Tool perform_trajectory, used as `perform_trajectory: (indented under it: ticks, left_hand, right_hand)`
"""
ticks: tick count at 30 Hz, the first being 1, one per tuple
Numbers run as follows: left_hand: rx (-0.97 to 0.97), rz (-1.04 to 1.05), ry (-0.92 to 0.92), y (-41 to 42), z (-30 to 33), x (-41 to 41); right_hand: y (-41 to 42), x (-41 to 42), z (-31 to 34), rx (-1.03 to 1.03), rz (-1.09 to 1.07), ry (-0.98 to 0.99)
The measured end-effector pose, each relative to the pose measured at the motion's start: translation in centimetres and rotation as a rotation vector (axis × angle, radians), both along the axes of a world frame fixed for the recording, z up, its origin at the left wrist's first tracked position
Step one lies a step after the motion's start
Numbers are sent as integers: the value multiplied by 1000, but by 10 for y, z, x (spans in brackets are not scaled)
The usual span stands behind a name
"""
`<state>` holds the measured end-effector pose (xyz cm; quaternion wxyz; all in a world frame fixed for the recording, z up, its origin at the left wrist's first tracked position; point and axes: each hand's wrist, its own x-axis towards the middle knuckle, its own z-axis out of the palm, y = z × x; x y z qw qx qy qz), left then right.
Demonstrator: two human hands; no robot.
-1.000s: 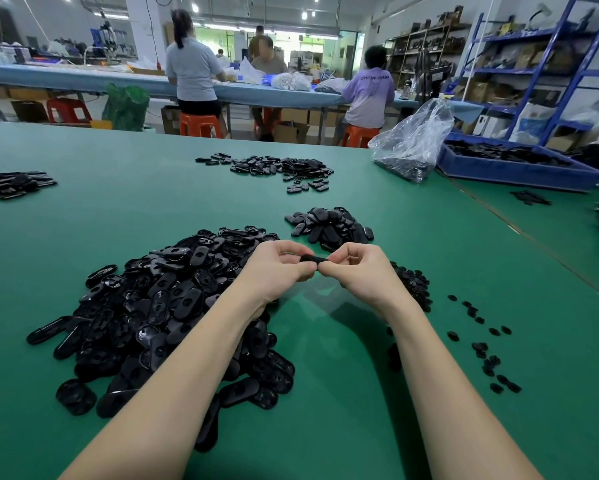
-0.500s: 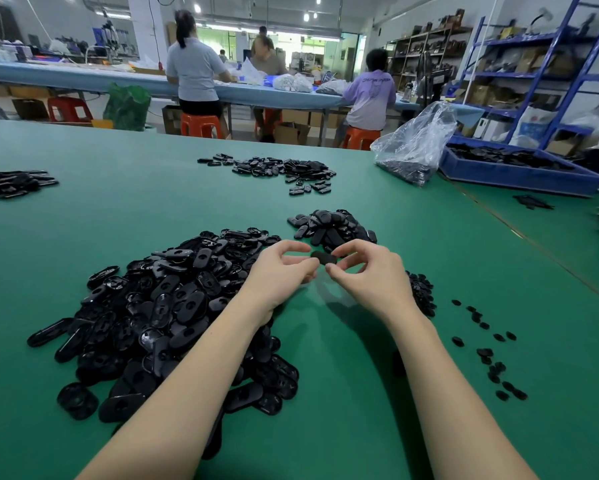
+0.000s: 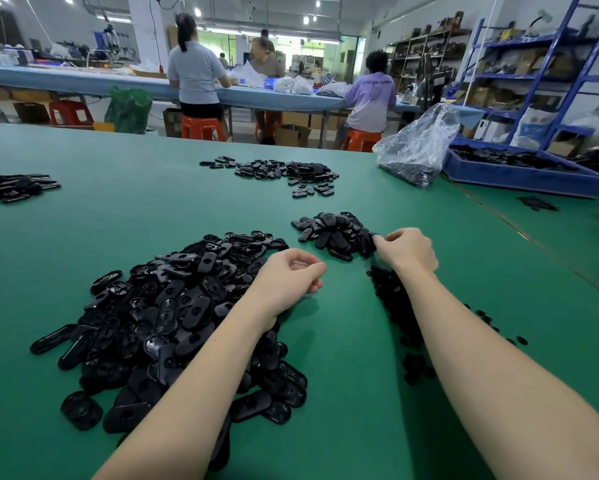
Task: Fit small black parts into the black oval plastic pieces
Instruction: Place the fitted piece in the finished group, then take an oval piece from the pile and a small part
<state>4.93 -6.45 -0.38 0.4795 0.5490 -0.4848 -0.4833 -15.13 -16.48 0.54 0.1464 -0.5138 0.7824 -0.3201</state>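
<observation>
A wide green-covered worktop fills the foreground. Beyond its far edge runs a long light-blue workbench where people sit on orange plastic stools (some backs turned). Right of that bench rise blue metal shelving racks crowded with cardboard boxes. Small bright ceiling lights shine above the bench.

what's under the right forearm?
Small black parts lie in a heap on the green table, partly showing left of the right forearm. A few show on its right. How many it covers cannot be seen.
</observation>
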Motion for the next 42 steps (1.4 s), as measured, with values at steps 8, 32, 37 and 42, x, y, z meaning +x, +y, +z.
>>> perform_trajectory:
  ticks: [8,32,37,42]
  left_hand:
    - [-4,-24,-30,-1,1,0]
    - [-46,-319,-1093,13,40,46]
    - [-82,-304,-1109,14,39,44]
    - [-243,-252,-927,15,42,35]
  right_hand:
    - [4,-5,7,58,68,29]
    - [96,37,7,124,646,32]
    - [96,35,7,133,660,15]
    - [94,27,9,117,633,-27]
